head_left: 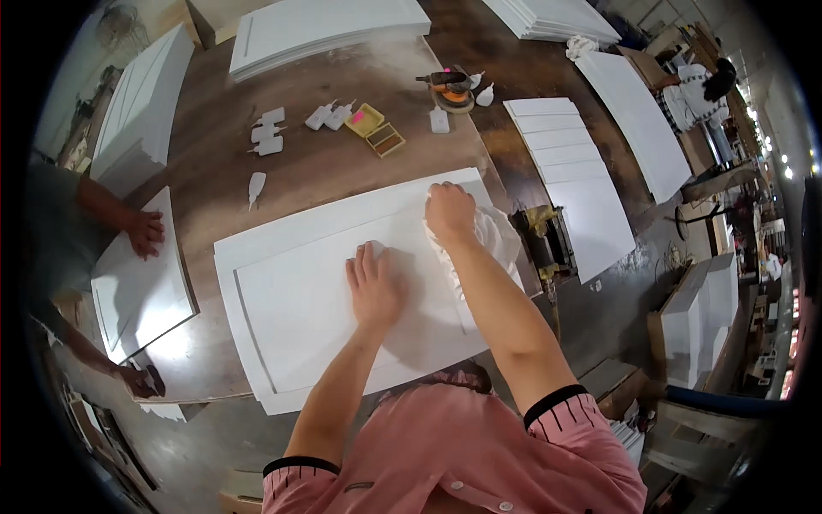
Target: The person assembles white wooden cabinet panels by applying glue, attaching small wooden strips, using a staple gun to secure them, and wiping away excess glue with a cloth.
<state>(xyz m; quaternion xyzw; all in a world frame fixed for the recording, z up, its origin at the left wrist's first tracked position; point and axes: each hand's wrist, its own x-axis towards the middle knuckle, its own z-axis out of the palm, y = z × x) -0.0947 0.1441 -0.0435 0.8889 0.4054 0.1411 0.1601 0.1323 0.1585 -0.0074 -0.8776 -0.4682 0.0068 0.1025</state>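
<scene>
A white panel [300, 291] with a recessed, framed face lies flat before me on the brown worktable, on top of another white panel that shows past its far edge. My left hand [375, 287] rests on its middle, fingers spread and holding nothing. Toward the panel's far right corner, my right hand [450, 214] is closed on a bunched white cloth [492, 244]. The cloth drapes over the panel's right side, and part of it is hidden under my hand and forearm.
Small white bottles [268, 133], a yellow box [374, 130] and an orange sander [451, 86] stand farther back. Panel stacks [330, 34] line the far edge. At left, a co-worker's hand [145, 233] rests on another panel [141, 291]. More panels [569, 180] lie at right.
</scene>
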